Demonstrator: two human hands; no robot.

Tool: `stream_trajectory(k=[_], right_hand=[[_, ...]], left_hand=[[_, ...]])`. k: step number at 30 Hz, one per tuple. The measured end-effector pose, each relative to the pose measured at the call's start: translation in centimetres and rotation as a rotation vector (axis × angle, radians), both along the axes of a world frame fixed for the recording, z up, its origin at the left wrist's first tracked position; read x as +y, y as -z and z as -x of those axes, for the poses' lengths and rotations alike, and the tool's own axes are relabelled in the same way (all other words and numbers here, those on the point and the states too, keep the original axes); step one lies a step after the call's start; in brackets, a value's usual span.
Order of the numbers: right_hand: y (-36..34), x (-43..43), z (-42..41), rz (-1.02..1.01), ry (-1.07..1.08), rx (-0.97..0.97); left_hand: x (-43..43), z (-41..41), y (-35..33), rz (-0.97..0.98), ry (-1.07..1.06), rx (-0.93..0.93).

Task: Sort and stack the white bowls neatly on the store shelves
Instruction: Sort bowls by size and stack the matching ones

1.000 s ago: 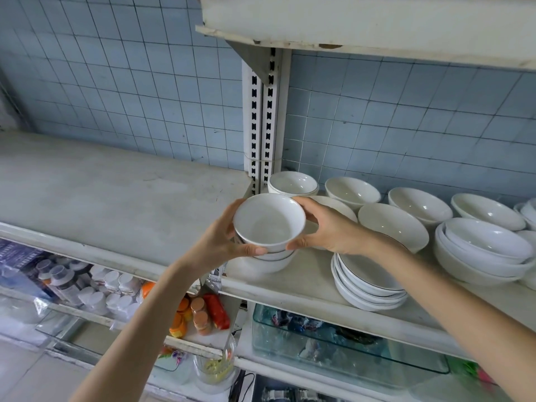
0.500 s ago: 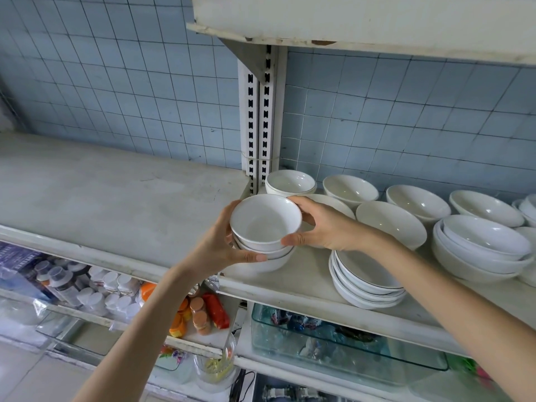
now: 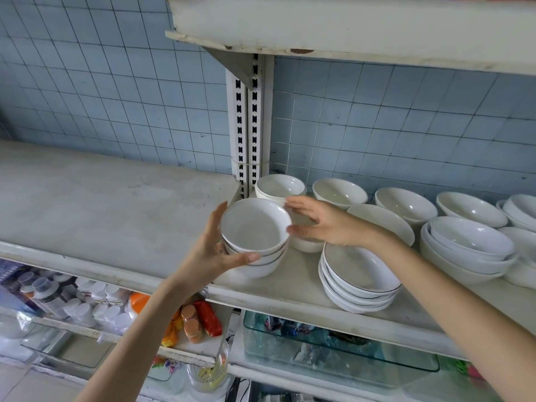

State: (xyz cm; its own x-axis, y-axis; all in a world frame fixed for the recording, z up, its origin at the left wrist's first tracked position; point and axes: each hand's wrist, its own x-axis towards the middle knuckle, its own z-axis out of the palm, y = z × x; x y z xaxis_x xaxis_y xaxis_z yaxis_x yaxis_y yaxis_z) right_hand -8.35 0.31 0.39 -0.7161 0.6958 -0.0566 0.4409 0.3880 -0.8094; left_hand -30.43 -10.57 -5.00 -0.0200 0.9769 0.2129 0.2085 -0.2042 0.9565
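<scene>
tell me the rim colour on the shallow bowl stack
Shallow bowl stack: thin dark rim line on white; head view.

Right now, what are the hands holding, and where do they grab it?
The left hand holds the stack of small bowls by its side wall, thumb in front. The right hand is open beside the rim, holding nothing.

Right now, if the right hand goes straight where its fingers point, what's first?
Likely the rim of the top bowl on the front bowl stack the left hand grips; the right hand is open, fingers aimed left at it. Depth is unclear.
</scene>
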Motion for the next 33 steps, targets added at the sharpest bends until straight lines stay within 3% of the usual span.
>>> stream_trajectory(k=[3, 7, 18, 23, 28, 33], right_hand=[[-0.1, 1.4, -2.0, -0.131, 0.146, 0.012], [0.7, 3.6, -4.3, -0.418, 0.235, -0.294], [1.3, 6.0, -4.6, -0.41, 0.393, -0.416], [1.5, 5.4, -3.6, -0.42, 0.363, -0.574], [1.7, 5.9, -3.5, -0.374, 0.454, -0.49], [1.5, 6.2, -3.5, -0.296, 0.494, -0.232]], left_hand=[[-0.3, -0.7, 0.5, -0.024, -0.037, -0.016], [-0.5, -1.2, 1.1, -0.051, -0.089, -0.028], [-0.7, -2.5, 2.3, -0.072, -0.161, 0.03], [-0.8, -2.5, 2.4, -0.058, -0.176, 0.049], [-0.7, -2.2, 2.1, -0.044, -0.161, 0.087], [-0.8, -2.2, 1.8, -0.04, -0.156, 0.118]])
